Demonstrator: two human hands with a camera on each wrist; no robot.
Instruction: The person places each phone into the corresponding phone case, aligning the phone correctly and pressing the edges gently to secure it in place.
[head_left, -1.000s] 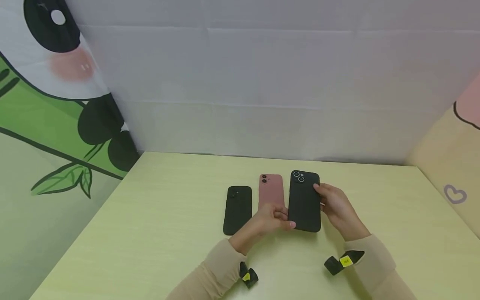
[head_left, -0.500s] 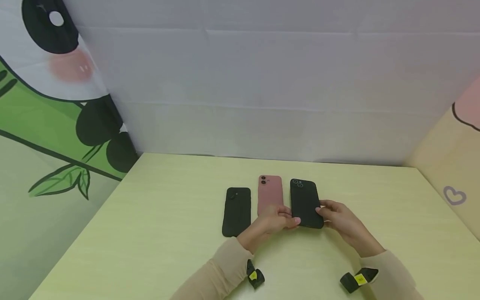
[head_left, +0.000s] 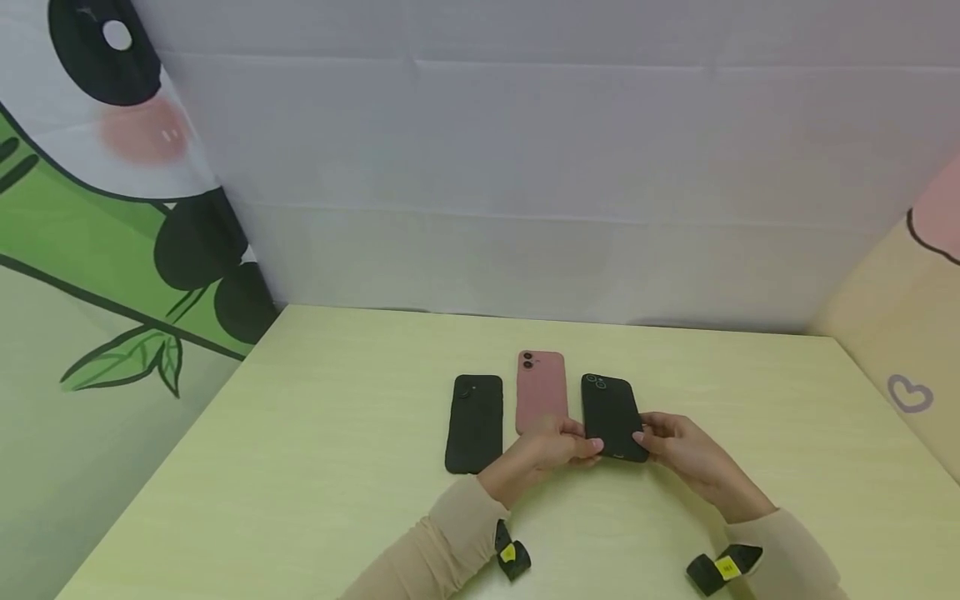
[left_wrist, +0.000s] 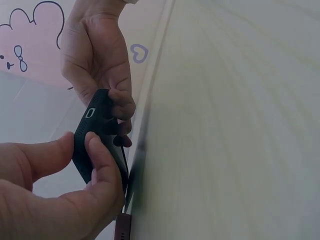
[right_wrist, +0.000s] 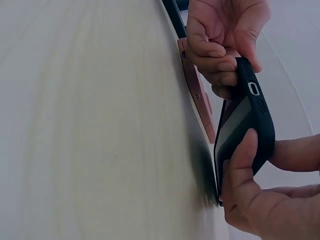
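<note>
Both hands hold a black smartphone (head_left: 611, 408), its camera side facing up and its two-lens corner pointing away. My left hand (head_left: 543, 450) pinches the near left corner between thumb and fingers. On the near right side, my right hand (head_left: 690, 454) grips the edge the same way. Seen in the right wrist view, the phone's bottom end with the charging port (right_wrist: 254, 88) is raised off the table, while its far end slopes down close to the surface. To the left lies a pink smartphone (head_left: 542, 385), its near end partly behind my left hand.
Left of the pink phone, another black smartphone (head_left: 475, 421) lies flat, camera side up. The pale yellow table (head_left: 337, 400) meets a white cloth backdrop (head_left: 480, 183) behind. Cartoon-printed panels stand at the left and right.
The held black phone has come down toward the table, its far end tilting lower and farther from the backdrop. My right hand has slid nearer along its right edge. The other two phones stay put.
</note>
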